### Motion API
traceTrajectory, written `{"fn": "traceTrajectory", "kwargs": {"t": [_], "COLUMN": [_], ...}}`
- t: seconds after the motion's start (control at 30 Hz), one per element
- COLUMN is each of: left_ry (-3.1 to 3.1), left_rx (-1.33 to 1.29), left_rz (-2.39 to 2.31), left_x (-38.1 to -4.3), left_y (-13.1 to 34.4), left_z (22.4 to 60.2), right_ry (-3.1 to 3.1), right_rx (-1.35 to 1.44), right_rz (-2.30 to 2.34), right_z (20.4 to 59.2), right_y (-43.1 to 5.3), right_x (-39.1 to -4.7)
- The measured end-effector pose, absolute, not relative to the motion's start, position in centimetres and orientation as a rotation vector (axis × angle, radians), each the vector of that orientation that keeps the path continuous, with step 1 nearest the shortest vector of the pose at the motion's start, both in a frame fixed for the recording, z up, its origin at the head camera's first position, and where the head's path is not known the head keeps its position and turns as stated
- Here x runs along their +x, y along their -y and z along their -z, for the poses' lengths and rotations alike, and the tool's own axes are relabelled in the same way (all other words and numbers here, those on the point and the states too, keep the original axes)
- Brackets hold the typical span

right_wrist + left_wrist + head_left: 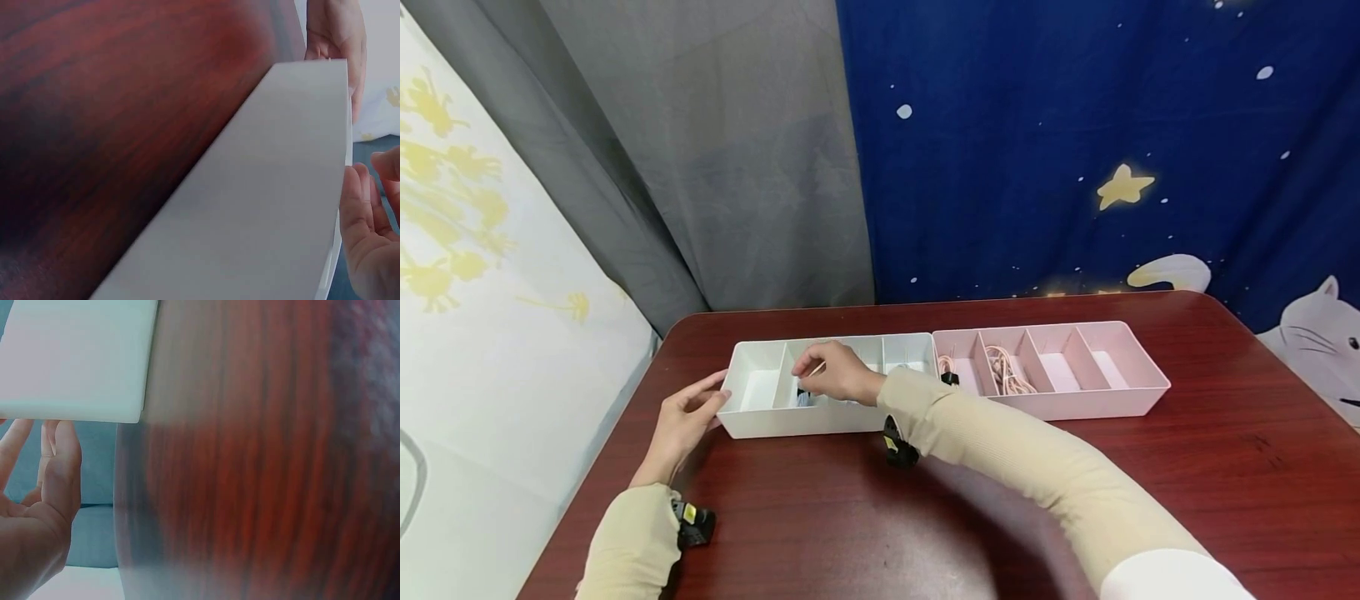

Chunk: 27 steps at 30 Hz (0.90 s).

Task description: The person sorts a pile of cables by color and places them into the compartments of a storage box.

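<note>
A long white divided box [827,422] stands on the table. At its left end, my left hand [681,425] touches the end wall with fingers extended; the left wrist view shows those fingers [62,450] fairly straight against the box. Over the second compartment from the left is my right hand [838,372], fingers bent down inside the rim. Below it lies a small pale bundle with a dark band [803,397], partly covered by the hand. Thumb and fingers look apart in the right wrist view, with nothing visible between them.
A pink divided box [1075,406] adjoins the white one on the right. Its two left compartments hold a pink cable with a black tie [950,377] and a coiled pink cable [1009,372]. Curtains [760,167] hang behind the dark red wooden table [820,517].
</note>
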<state>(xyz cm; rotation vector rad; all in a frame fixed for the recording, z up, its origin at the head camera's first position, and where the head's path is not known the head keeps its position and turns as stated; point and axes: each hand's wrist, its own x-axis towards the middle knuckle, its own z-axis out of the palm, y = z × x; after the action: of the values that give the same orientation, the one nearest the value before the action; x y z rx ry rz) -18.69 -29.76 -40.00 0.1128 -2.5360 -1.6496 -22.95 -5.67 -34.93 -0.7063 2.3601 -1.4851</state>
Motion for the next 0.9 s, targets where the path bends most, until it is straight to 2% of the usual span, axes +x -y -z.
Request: {"fn": "traceTrajectory", "kwargs": {"t": [0.37,0.9], "left_ry": [2.547,2.533], "left_rx": [0.131,0.131], "left_rz": [1.644,1.660], "left_x": [-18.7,-18.5], "left_y": [29.7,29.7], "left_z": [39.8,39.8], "right_ry": [-2.321,-2.396], "right_rx": [-0.732,-1.009], "right_rz": [1.528,1.500], "right_z": [34.9,35.4], "right_y": [5.3,3.6], "right_x": [-21.6,-19.5]}}
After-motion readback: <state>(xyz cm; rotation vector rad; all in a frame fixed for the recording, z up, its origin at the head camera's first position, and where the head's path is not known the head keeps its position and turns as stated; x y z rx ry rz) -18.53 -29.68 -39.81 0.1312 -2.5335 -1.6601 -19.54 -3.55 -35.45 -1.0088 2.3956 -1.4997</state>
